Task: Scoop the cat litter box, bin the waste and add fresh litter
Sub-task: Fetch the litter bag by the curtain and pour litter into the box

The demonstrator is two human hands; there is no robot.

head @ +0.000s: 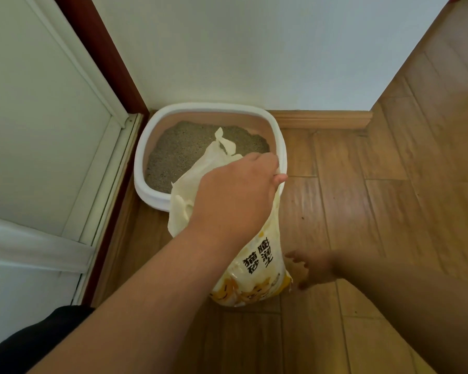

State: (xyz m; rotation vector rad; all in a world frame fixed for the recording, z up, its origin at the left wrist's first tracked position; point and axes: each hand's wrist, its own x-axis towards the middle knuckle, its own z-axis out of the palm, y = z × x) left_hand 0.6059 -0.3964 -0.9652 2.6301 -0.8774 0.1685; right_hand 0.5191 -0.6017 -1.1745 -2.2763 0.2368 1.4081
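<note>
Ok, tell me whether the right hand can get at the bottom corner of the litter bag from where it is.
Probably yes. The right hand is open beside the litter bag, close to its lower corner, with only bare floor between them.

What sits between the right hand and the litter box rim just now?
In the head view, only the litter bag and bare wood floor. The right hand is at the bag's lower corner; the box rim lies beyond the bag.

A: Soft, even indoor light; a pale sheen lies on the floor (343, 211) at right.
B: Wide-angle bending curves the door frame (103, 58) at left. The right hand (312, 268) is dark and motion-blurred; the bottom corners are dim.
</note>
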